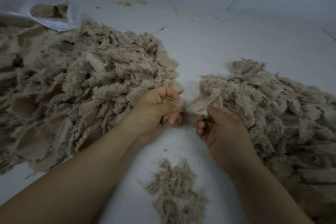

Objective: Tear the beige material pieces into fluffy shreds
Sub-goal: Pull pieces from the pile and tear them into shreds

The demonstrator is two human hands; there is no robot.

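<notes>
L hand [160,109] and R hand [221,125] sit close together over the white floor [218,45], both curled tight on one beige fleece piece [201,105] stretched between them. L pinches its end btwn thumb and curled fingers; R grips the other end, fingers folded in, w/ a flap of the piece sticking up just beyond the R thumb. Middle of the piece is blurred, so can't tell if it's already parting.

Key relation: the piece's long axis runs roughly L-to-R, hand to hand, so the tear prob. needs the hands to pull apart along that line, each toward its own side. Neither hand is nearer; the piece spans both.

Taking the held piece as landmark:
- large fleece pile [78,92]: just L of it, touching the L hand's back side, spreading far L.
- second fleece pile [283,111]: just R of it, under and beyond the R hand; the piece seems to lie against its near edge.
- small heap of shreds [176,192]: nearer the person, btwn the forearms, apart from both piles.
- plastic bag [36,5] w/ more beige material inside: far L and well beyond, past the large pile.

Judging by heap vs piles, most of the job is left.
</notes>
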